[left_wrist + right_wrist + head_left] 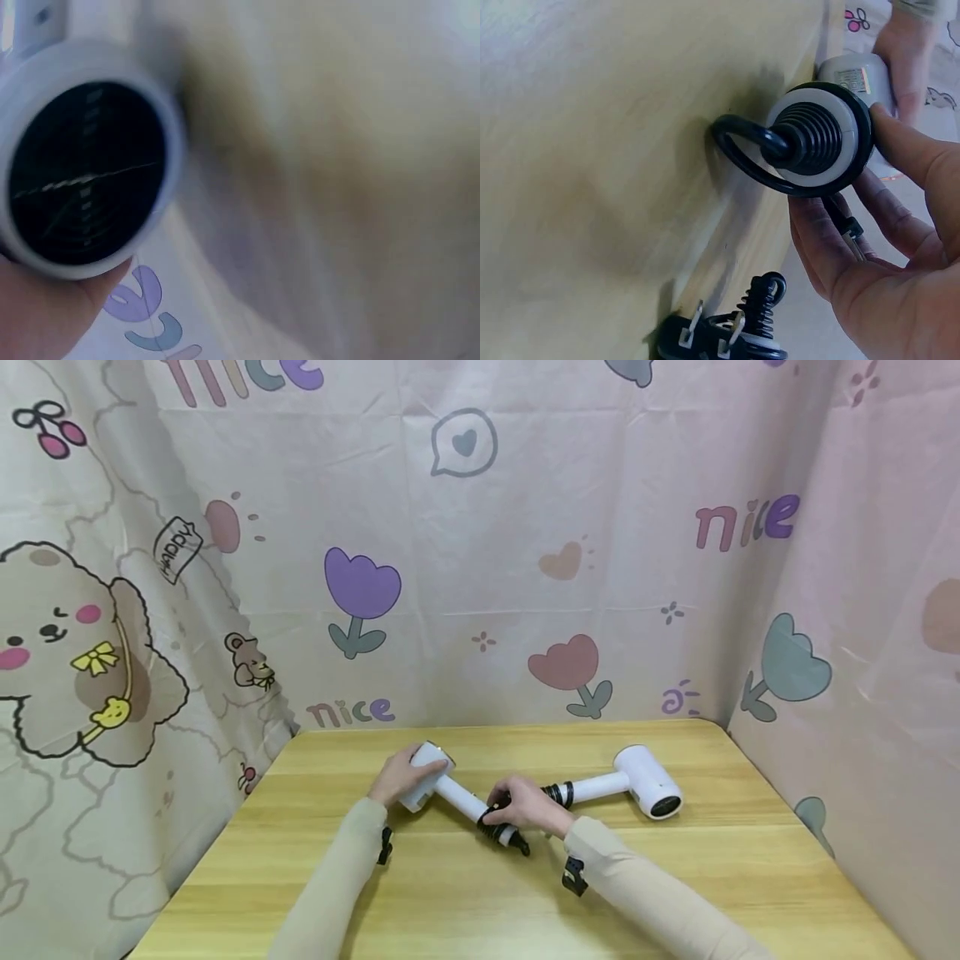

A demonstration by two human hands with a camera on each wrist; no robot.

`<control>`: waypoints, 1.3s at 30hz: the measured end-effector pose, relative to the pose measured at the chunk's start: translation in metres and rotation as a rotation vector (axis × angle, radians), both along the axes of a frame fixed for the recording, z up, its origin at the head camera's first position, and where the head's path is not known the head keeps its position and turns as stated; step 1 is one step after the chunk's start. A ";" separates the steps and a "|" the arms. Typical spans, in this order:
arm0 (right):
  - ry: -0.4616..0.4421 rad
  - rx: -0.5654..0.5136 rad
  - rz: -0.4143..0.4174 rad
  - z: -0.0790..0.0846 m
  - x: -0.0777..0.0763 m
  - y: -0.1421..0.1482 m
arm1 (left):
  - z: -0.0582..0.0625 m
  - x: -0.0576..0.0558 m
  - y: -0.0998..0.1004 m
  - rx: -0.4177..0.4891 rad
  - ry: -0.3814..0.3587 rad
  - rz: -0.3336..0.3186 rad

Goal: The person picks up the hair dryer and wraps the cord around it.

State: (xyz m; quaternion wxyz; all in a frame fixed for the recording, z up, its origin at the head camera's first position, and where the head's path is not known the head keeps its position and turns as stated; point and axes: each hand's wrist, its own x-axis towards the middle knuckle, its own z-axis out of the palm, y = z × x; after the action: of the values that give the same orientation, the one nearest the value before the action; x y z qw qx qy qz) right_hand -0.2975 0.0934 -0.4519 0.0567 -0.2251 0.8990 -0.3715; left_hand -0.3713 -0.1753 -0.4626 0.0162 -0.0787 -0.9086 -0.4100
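Note:
A white hair dryer [459,797] lies at a slant across the middle of the wooden table. My left hand [395,779] grips its barrel; in the left wrist view the dark round grille [88,174] faces the camera. Black cord [491,832] is wound round the handle's lower end. My right hand [527,807] holds that end, thumb on one side and fingers on the other. Seen from the right wrist, a ribbed cord sleeve [810,139] sticks out of the handle, and a metal plug prong [853,245] shows by the fingers.
A second white hair dryer [647,781] lies to the right, its handle pointing toward my right hand and wrapped in black cord. Its two-pronged black plug [697,339] shows in the right wrist view. Patterned cloth [465,527] hangs behind and beside the table [450,893].

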 end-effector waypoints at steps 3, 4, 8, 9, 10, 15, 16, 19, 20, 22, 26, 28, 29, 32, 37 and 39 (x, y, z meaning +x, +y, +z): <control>0.003 -0.006 0.000 -0.002 0.001 0.001 | -0.004 0.000 0.004 -0.070 0.052 0.024; 0.002 -0.010 0.001 -0.003 0.001 0.002 | -0.005 0.000 0.006 -0.094 0.069 0.033; 0.010 -0.023 -0.009 -0.007 0.000 0.004 | -0.007 -0.004 0.012 -0.173 0.139 0.055; 0.003 -0.032 -0.008 -0.009 0.000 0.004 | -0.006 -0.004 0.013 -0.187 0.146 0.057; 0.003 -0.035 -0.004 -0.010 0.000 0.004 | -0.007 -0.006 0.014 -0.203 0.148 0.057; -0.042 -0.071 0.019 -0.015 0.003 0.003 | -0.006 -0.007 0.015 -0.266 0.102 0.051; -0.052 -0.076 0.020 -0.016 0.003 0.003 | -0.006 -0.007 0.015 -0.281 0.093 0.052; -0.083 -0.104 0.012 -0.016 0.003 0.002 | -0.003 -0.006 0.015 -0.315 0.076 0.055; -0.092 -0.109 0.008 -0.016 0.003 0.002 | -0.003 -0.005 0.015 -0.323 0.073 0.056; -0.105 -0.115 0.004 -0.016 0.004 0.002 | -0.002 -0.005 0.015 -0.333 0.068 0.059; -0.099 -0.098 0.018 -0.015 0.005 0.003 | 0.001 -0.005 0.016 -0.374 0.071 0.069; -0.091 -0.091 0.021 -0.014 0.006 0.005 | 0.002 -0.005 0.017 -0.401 0.093 0.068; -0.086 -0.091 0.018 -0.013 0.006 0.006 | 0.002 -0.006 0.017 -0.413 0.107 0.065; -0.085 -0.120 0.002 -0.010 0.006 0.011 | 0.004 -0.006 0.017 -0.463 0.153 0.049; -0.076 -0.166 -0.022 -0.002 0.003 0.023 | 0.006 -0.001 0.019 -0.544 0.168 0.035; -0.047 -0.173 -0.044 0.001 0.001 0.029 | 0.008 0.003 0.021 -0.556 0.170 0.037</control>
State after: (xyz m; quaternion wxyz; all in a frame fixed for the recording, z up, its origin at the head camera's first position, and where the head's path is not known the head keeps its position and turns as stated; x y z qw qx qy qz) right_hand -0.2965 0.1223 -0.4507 0.0498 -0.2004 0.8667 -0.4540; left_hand -0.3687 -0.1546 -0.4549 0.0775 -0.0974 -0.9827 -0.1370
